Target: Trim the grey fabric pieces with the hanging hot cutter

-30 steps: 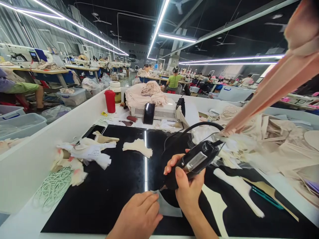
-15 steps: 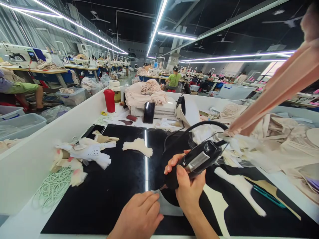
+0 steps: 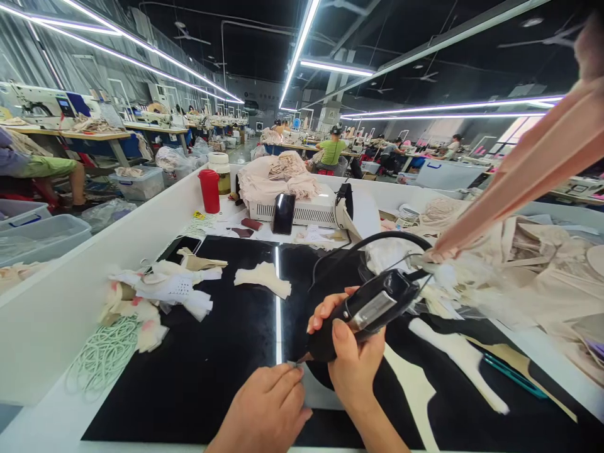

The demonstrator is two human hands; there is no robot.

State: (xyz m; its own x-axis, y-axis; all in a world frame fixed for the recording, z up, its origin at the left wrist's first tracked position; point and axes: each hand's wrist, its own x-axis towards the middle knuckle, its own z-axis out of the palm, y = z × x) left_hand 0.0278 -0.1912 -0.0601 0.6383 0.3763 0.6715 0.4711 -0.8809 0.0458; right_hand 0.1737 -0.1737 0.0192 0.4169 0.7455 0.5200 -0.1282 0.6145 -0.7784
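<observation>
My right hand [image 3: 357,362] is wrapped round a black corded electric hand tool [image 3: 365,308], which looks like a fabric cutter with a silver plate on its side. The tool tilts down to the left, and its tip is beside the fingers of my left hand [image 3: 267,406]. That left hand is closed at the edge of a thin grey sheet [image 3: 321,393] on the black mat [image 3: 198,384]. Its fingertips and what lies under them are mostly hidden. A cream cut piece [image 3: 410,390] lies right of my right wrist.
Ahead lies another cream piece [image 3: 264,277]. Pattern scraps [image 3: 174,286] and green cord [image 3: 106,355] are at left. Teal cutters or scissors [image 3: 516,376] lie at right. A pink cloth strip [image 3: 514,170] hangs down to the tool's cord. A phone [image 3: 284,214] stands ahead.
The tool and my right hand have shifted slightly left and down, bringing the tip closer to my left fingers. My left hand stays at the grey sheet.
</observation>
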